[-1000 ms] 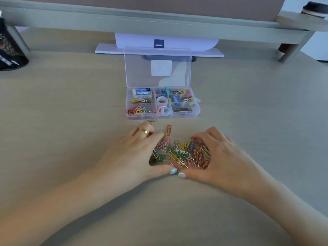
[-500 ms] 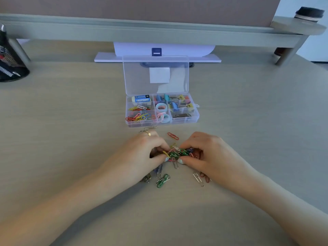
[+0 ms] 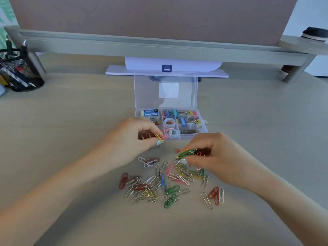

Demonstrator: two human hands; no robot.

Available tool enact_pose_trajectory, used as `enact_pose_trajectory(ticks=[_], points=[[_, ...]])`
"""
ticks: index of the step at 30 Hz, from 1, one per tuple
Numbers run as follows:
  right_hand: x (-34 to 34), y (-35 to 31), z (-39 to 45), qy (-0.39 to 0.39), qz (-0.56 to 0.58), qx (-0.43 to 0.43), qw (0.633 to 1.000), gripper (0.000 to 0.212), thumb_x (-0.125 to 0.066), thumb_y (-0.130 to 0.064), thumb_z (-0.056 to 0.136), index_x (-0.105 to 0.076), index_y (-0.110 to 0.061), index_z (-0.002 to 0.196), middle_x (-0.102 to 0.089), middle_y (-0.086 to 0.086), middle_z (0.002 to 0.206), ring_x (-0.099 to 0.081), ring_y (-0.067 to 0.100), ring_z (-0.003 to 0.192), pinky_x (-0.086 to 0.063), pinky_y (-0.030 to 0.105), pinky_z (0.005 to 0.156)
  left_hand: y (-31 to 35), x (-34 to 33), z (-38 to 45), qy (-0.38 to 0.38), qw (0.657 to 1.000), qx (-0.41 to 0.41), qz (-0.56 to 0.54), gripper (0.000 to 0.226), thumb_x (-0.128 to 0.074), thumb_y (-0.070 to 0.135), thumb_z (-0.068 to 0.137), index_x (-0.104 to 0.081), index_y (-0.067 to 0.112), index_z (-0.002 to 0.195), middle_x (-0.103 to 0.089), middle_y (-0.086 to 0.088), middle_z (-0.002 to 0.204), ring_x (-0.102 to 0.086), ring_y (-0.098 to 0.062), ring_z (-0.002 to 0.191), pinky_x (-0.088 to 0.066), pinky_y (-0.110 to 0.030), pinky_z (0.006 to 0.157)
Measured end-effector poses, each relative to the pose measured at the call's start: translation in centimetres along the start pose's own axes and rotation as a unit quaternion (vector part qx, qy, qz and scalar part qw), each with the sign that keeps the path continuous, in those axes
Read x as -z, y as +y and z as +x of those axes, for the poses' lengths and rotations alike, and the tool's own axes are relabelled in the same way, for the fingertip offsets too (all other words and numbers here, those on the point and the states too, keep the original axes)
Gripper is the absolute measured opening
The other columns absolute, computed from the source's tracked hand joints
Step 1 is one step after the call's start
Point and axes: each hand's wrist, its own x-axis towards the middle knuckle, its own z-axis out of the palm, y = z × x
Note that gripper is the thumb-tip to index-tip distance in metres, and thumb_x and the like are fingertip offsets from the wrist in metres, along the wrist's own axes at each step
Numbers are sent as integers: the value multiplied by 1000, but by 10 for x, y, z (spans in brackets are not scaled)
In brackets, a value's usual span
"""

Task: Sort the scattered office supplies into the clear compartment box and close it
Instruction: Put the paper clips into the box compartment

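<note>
Where half a second ago our two hands met over one tight clump of paper clips, they have now drawn apart and lifted. Our left hand sits at ten o'clock of the loose paper clips, its fingers pressed together, pinching a small bunch of yellow and pink clips just in front of the box's near left corner. Our right hand sits at two o'clock of the clips, fingers curled in and pinching a larger bunch of green, yellow and red clips above the bench.

The clips that were gathered under our palms earlier now lie spread across the bench between and below the hands, many more in view than before; a few red, white and silver ones rest apart at four o'clock of the spread.

The clear box stands at twelve o'clock of the clips, its lid open and upright, where it was earlier. Its compartments hold an eraser, binder clips, pastel rings and more paper clips. A mesh pen cup stands at the far left of the bench.
</note>
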Motion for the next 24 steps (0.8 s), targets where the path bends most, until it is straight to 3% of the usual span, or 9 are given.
enact_pose_trajectory(ticks=[5, 9, 15, 19, 22, 24], points=[[-13, -16, 29, -43, 2, 22, 999, 8, -67, -22, 79, -73, -24, 83, -66, -4, 74, -53, 7, 62, -47, 28, 63, -10, 8, 36, 59, 998, -4, 23, 16, -64, 12, 78, -68, 27, 76, -54, 10, 69, -50, -11, 59, -44, -31, 66], [-21, -24, 56, -34, -7, 39, 999, 6, -67, -20, 80, -73, -22, 81, -64, -3, 69, -48, 5, 58, -39, 19, 58, -22, 6, 55, 51, 997, -25, 54, 28, -64, 10, 77, -62, 36, 68, -53, 11, 71, -53, -10, 67, -45, -31, 69], [-25, -25, 88, 31, -40, 43, 998, 11, -65, -16, 80, -73, -19, 87, -60, -3, 70, -49, 4, 57, -37, 7, 53, -40, 9, 56, 22, 994, -41, 102, 13, -61, 1, 76, -67, 12, 79, -49, 10, 71, -48, -12, 69, -35, -15, 61], [-32, -21, 99, 38, -96, 60, 993, 16, -62, -13, 81, -72, -16, 93, -54, -5, 79, -49, 4, 65, -36, 5, 62, -43, 13, 57, 12, 989, -53, 138, 25, -53, -9, 73, -66, 8, 86, -50, 3, 83, -49, -19, 83, -38, -25, 67], [-35, -15, 104, 41, -139, 87, 986, 15, -61, -14, 82, -71, -15, 93, -60, 3, 87, -53, 12, 75, -38, 13, 68, -46, 16, 59, 27, 987, -53, 149, 29, -52, -6, 76, -68, 12, 92, -52, 0, 94, -45, -18, 94, -37, -30, 80], [-38, -12, 106, 41, -164, 102, 980, 14, -60, -16, 84, -69, -13, 94, -62, 8, 92, -55, 17, 81, -41, 24, 74, -47, 16, 59, 31, 988, -52, 144, 27, -52, -4, 79, -67, 12, 95, -52, 0, 95, -43, -16, 93, -36, -26, 77]])
